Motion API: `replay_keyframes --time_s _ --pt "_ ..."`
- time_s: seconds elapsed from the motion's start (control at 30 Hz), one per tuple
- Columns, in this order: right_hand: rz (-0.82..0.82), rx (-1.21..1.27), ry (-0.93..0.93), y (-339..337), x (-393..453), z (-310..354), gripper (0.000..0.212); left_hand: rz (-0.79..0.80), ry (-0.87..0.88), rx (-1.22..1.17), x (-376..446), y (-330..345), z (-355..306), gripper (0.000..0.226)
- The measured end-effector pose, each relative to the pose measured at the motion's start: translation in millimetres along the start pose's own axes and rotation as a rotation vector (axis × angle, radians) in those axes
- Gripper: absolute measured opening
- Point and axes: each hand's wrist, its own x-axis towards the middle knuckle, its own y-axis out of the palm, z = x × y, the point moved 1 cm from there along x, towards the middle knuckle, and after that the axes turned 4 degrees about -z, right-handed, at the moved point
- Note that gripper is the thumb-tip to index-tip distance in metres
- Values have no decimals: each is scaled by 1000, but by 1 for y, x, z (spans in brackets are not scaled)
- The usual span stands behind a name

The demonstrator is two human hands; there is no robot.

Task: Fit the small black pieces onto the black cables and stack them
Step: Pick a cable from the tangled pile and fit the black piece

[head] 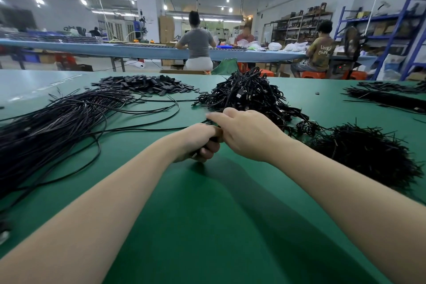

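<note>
Where the two forearms meet above the green counter, the left hand is curled into a fist around a dark item, of which only a small part shows between the fingers. The right hand touches the left hand at the thumb side, its fingers drawn together and extended toward the far left; the fingertips are blurred, so whether they pinch anything cannot be told. A thin black cable runs from the hands leftward across the counter. The loose black cables lie in a long bundle at the left. The small black pieces form a flat heap at the far centre-left. A tangled stack of cables sits just beyond the hands, and a second dark heap lies at the right. Three seated people work at a blue bench behind.
</note>
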Motion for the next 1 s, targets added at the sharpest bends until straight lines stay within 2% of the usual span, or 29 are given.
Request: replay_keyframes --time_s 0.13,0.33,0.5,0.67,0.8,0.9,0.97,1.0 --pt "41 -29 -30 15 1 -2 36 62 -140 28 -4 -16 1 27" --pt "-22 6 -11 35 -6 -4 26 186 -241 48 -10 -26 0 34" --pt "37 -35 30 43 -18 -12 18 80 -127 391 -4 -6 -5 37" --pt "46 6 6 41 -19 -13 28 21 -50 749 -2 0 -6 32" --pt "88 -34 62 37 -13 -12 38 -78 111 970 0 -2 -10 29" --pt "167 115 158 33 -13 -13 33 -162 179 1042 3 -1 -9 31" --pt "166 326 253 28 -14 -17 33 -208 188 961 6 -2 -5 33" --pt "116 443 318 26 -13 -19 33 -223 180 851 7 -3 -2 33"
